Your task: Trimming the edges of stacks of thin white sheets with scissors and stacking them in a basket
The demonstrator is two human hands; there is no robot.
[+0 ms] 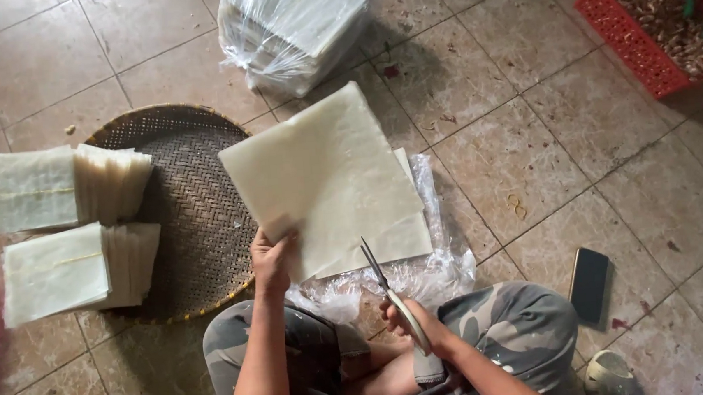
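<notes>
Two hands at work: left hand point(271, 257) pinches a stack of pale square sheets point(325, 179) by its near corner, lifting it above the floor, while right hand point(414, 325) grips scissors point(387, 290), blades angled toward the stack's edge.

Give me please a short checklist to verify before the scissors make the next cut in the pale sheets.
1. Left hand grips the stack of pale square translucent sheets at its lower corner: ok.
2. Right hand holds the scissors with the pale handle: ok.
3. Blades at the sheets' lower edge: ok, tip close to it; whether they touch, cannot tell.
4. Left fingers away from the blades: ok, a gap shows between them.
5. Blades open: cannot tell, they look like one thin line.
6. Place for cut pieces: ok, two piles of cut pale sheets lie on the round woven bamboo tray.
</notes>
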